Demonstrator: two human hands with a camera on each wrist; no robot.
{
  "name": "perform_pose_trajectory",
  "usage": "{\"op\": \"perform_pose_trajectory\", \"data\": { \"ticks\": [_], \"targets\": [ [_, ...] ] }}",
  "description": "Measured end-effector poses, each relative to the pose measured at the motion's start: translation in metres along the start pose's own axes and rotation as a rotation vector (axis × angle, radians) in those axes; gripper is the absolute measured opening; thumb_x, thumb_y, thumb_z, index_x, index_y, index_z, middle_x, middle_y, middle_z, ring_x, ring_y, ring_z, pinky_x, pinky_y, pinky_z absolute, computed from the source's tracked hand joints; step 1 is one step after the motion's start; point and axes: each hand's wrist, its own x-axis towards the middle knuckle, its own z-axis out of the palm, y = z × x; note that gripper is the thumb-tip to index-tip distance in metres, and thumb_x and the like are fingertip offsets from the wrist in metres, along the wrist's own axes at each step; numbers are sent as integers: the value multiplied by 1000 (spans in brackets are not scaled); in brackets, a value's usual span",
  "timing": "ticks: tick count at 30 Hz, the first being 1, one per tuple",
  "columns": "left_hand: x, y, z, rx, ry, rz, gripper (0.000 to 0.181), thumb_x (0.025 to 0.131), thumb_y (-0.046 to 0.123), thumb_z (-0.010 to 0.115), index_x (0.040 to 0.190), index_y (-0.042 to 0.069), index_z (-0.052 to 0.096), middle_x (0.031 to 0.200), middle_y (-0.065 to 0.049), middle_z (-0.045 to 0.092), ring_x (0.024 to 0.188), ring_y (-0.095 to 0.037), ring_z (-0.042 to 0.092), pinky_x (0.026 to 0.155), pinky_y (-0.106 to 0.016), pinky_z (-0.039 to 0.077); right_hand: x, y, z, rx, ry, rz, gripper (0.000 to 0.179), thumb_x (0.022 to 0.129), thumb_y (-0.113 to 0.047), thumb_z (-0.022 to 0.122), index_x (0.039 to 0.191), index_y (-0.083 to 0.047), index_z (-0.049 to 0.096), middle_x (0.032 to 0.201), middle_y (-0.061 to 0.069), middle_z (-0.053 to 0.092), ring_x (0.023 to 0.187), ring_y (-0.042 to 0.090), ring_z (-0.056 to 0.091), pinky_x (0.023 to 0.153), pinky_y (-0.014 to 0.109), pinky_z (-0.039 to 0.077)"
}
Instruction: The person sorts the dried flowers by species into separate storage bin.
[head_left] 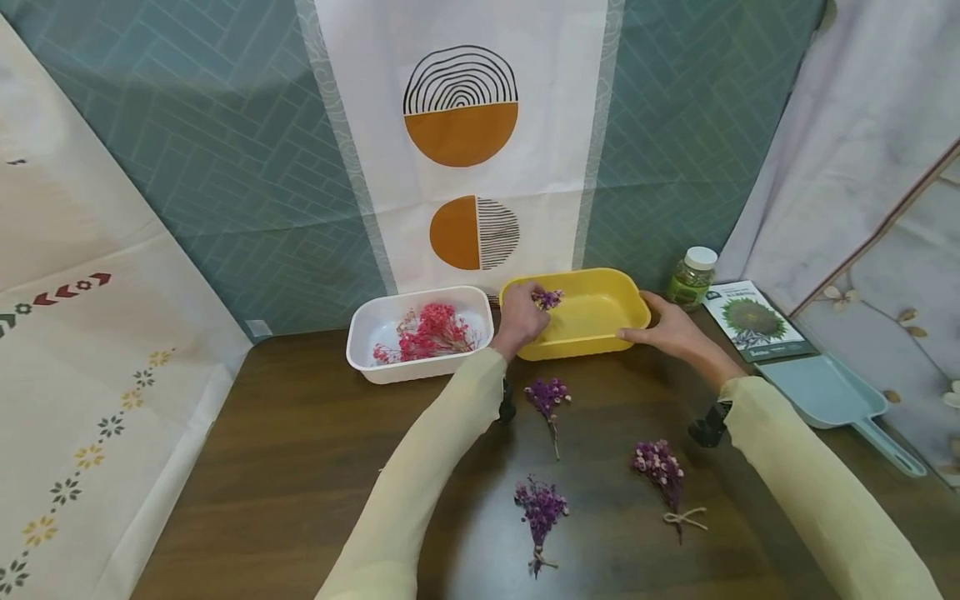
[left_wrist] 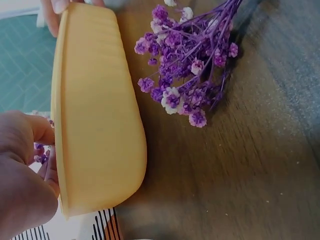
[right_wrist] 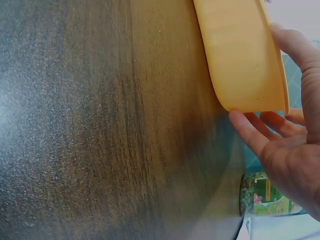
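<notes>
Left grip pinches purple flowers | right grip holds yellow tray | white tray, jar nearby

Room lies between tied bunches; white tray crowds yellow tray.

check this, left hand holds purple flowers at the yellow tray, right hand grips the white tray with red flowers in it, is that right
One thing is off: the right hand grips the yellow tray, not the white tray, as the head view shows. The left hand does hold purple flowers at the yellow tray, and red flowers lie in the white tray.
</notes>
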Motion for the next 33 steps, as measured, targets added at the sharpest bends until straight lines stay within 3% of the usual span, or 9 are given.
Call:
{"op": "perform_pose_trajectory", "data": {
  "ticks": [6,15,18,22,25,28,33],
  "targets": [
    [4,2,3,41,-33,-27,40,83,4,72,123,8,67,118,-11,58,110,-23,51,93,-30,46,1,0,1,4,-4,-3,103,87,-49,76,158,-1,19,151,27,37,131,44,41,109,64,30],
    [3,8,3,17,-74,-53,38,86,6,71,124,7,67,123,-12,56,112,-24,50,95,-32,46,2,1,1,-11,4,0,102,87,-48,76,158,0,19,151,28,35,132,45,39,110,65,28],
    [2,8,3,-22,-66,-34,36,90,9,70,126,6,66,124,-14,55,112,-25,50,95,-33,46,2,1,0,-7,5,4,102,87,-47,76,158,0,19,152,28,35,133,45,38,110,65,27],
    [-5,6,-1,-54,2,22,33,93,13,68,126,7,67,120,-13,57,107,-24,53,88,-32,48,2,1,-1,-1,0,12,102,88,-46,76,158,0,17,153,28,34,134,45,37,110,66,27],
    [-17,7,-8,-86,72,77,31,93,15,67,123,7,69,113,-12,60,98,-22,56,79,-31,49,3,1,-1,2,0,12,101,88,-44,76,158,-1,17,152,28,34,133,45,38,110,66,27],
    [-37,7,-17,-145,112,118,26,91,14,68,115,5,71,102,-10,66,88,-20,61,71,-31,51,4,1,0,5,0,10,100,88,-43,76,158,-1,18,151,29,35,132,46,38,109,66,27],
    [-86,-4,-22,-171,98,89,28,84,15,74,110,4,71,89,-6,69,80,-19,63,69,-31,51,3,3,0,11,1,15,101,88,-44,76,158,-2,18,151,28,35,132,46,38,109,67,26]
  ]
}}
